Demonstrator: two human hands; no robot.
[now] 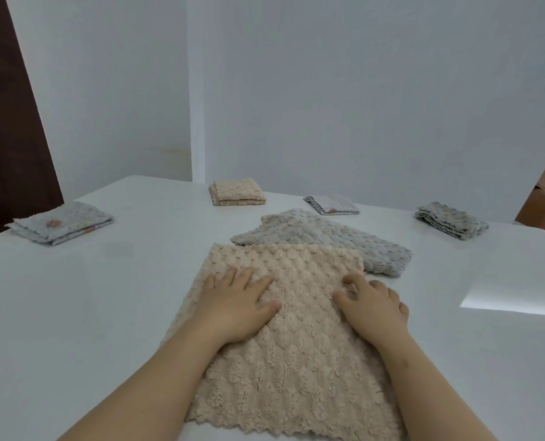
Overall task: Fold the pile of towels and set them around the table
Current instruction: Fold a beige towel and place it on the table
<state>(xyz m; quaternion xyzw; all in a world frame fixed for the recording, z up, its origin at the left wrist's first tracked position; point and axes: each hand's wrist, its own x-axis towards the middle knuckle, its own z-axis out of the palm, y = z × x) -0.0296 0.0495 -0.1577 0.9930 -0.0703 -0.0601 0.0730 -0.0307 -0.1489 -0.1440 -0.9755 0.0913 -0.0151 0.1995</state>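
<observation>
Presently four folded towels (236,194) placed; beige towel (296,361) and grey towel (325,240) remain. Left hand (236,305) pressing flat; right hand (372,305) bent-fingered, grip uncertain.

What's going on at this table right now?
A person is partway through folding towels. Both hands are on a beige towel spread on the white table: left hand flat, right hand with bent fingers, pinch unclear. A grey towel lies flat behind it. Four are folded and placed: a patterned folded towel left, a beige folded towel, a small patterned folded towel, a grey folded towel right.
</observation>
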